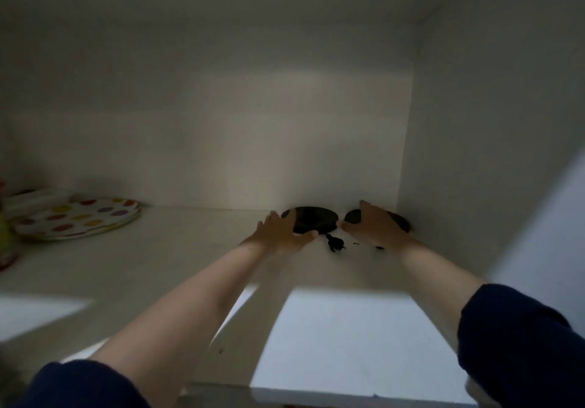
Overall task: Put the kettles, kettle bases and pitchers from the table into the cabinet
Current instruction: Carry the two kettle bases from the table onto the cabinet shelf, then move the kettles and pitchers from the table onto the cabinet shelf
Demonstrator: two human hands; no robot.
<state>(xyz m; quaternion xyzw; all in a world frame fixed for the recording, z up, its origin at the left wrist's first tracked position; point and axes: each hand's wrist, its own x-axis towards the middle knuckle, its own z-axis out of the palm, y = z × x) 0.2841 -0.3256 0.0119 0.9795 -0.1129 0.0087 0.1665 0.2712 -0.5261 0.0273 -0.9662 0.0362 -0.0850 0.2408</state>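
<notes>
Head view: two dark blue sleeves (519,344) are seen closest, both cut off by the bottom edge, pushed up so that both forearms are bare. Both arms are reached into a white cabinet (490,106), onto its shelf (177,249).

Two black kettle bases are counted at the back right of the shelf, side by side, near the rear wall. The left kettle base (313,219) is mostly visible; its near left rim is covered by the left hand (281,233). Left fingers are laid fairly straight and close together along the rim, thumb stretched toward the right across the near edge; whether the base is actually gripped cannot be told. The right kettle base (354,216) is largely hidden under the right hand (375,227); only a left sliver and a bit of the right edge, next to the corner, are seen. Right fingers are laid over the top, thumb pointed left; a grip cannot be confirmed.

One black plug (335,244) with a short cord is seen on the shelf between the two wrists. Which base it belongs to cannot be told.

Far left: polka-dot plates (76,219) are stacked, count unclear. Red and green items at the left edge are cut off and blurred, not identifiable.
</notes>
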